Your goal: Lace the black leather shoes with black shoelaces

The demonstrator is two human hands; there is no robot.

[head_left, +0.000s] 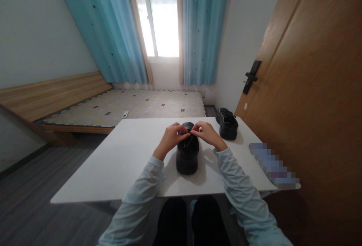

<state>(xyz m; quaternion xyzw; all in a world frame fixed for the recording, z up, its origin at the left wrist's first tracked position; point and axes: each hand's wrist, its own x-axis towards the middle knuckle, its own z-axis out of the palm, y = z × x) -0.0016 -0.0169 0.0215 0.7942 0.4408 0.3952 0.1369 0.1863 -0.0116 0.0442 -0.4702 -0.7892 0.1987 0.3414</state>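
A black shoe (187, 159) stands upright on the white table in front of me, its heel toward me and its toe pointing away. Over the lacing area my left hand (175, 134) is closed in a pinch on the black shoelace (186, 140). From the other side my right hand (204, 131) pinches the lace too, its fingertips almost meeting the left ones. The lace shows only as thin dark strands, and the fingers cover part of the shoe's upper. Another black shoe (227, 125), with laces, rests at the table's far right.
The white table (127, 159) spans the space before me. A pixelated flat object (273, 165) lies on its right edge. Behind stand a bed (141, 104) with a small white item (125, 114) on it, and blue curtains (203, 31). A wooden door (319, 80) is close on the right.
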